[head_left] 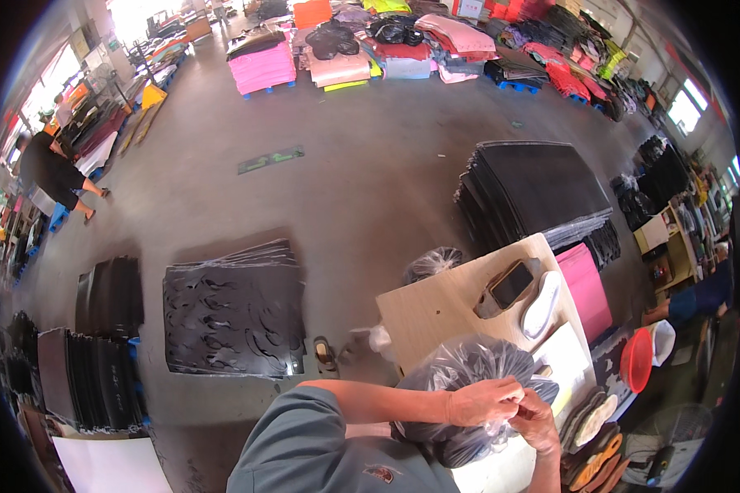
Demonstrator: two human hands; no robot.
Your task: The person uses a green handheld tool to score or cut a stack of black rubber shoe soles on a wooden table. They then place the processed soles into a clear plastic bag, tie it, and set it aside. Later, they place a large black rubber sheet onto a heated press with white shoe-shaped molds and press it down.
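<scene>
Both hands are closed tight on the top of a clear plastic bag [460, 386]. The left hand [483, 401] pinches the bunched-up neck, and the right hand [536, 421] grips it just beside the left, so the two hands touch. The bag is full of dark things and sits on the desk [436, 308], right in front of the person. It looks soft and squashy, and the thin plastic may be slippery and easy to tear, so the gathered neck seems the best place to hold. Farther back on the desk lie a dark phone [510, 283] and a white shoe sole [542, 304]. A red bowl [636, 360] sits to the right.
</scene>
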